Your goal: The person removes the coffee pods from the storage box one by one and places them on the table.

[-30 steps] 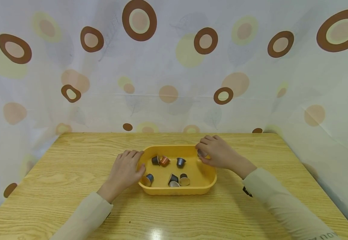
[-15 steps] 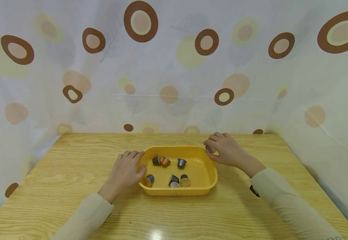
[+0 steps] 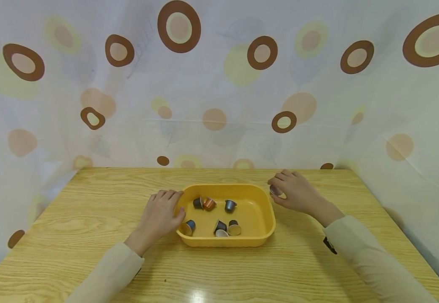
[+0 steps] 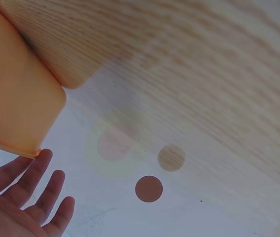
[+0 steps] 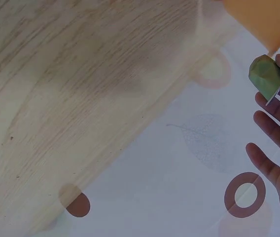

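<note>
My left hand (image 3: 161, 213) holds the left end of a yellow plastic basket (image 3: 224, 241), its thumb over the rim. In the left wrist view, fingertips of the left hand (image 4: 31, 192) meet the basket's rim, the other fingers spread; the thumb is hidden there. Just past the basket's right end, my right hand (image 3: 296, 192) pinches a coffee capsule (image 3: 275, 190) between thumb and fingers. The right wrist view shows this capsule (image 5: 266, 78) as green. Inside the basket lie several more capsules: an orange one (image 3: 209, 204), a grey-blue one (image 3: 230, 205) and a blue one (image 3: 190, 224) among them.
The basket stands on a wood-grain table (image 3: 204, 269). Behind the table's far edge hangs a pale curtain (image 3: 189, 139) with brown and beige spots, which also runs along both sides.
Out of the basket's right end and over its rim, my right hand has carried the capsule rightward. The left hand stays at the basket's left end.
</note>
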Motion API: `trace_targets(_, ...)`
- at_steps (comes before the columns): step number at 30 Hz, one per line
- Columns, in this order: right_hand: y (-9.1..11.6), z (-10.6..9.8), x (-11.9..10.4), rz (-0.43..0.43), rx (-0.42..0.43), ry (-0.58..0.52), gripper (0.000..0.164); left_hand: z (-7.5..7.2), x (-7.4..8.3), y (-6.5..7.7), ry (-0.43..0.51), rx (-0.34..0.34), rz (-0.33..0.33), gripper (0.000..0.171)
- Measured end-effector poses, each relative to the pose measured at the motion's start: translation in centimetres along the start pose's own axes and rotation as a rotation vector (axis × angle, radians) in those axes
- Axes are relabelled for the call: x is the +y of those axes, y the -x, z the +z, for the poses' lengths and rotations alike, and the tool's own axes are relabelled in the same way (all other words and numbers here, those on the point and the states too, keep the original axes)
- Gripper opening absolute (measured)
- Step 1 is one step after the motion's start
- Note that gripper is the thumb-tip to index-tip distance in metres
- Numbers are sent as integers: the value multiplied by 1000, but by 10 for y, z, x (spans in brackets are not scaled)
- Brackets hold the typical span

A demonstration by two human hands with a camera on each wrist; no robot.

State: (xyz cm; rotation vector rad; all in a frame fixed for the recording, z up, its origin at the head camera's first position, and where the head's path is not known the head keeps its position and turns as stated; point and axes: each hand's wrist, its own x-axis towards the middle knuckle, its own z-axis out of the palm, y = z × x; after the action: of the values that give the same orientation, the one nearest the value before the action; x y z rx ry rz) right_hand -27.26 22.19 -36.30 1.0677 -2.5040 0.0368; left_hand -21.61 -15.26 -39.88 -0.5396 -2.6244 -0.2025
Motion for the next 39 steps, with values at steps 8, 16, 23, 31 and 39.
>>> trace_targets(8,10,7,4,25,-27,1,27,0,0,0,5,-6,-4,39)
trace_targets(16,19,19,10,68,-81,2,26,0,0,0,3,-11,-2,39)
trace_targets(23,24,29,13,94,-105,-19,28,-1,0,0,0,-10,-2,39)
trace_targets(31,27,34,14,113,-140,-40,28,0,0,0,1,-12,-4,40)
trace_targets(39,28,37,15,128,-148,-43,29,0,0,0,-3,-8,-4,39)
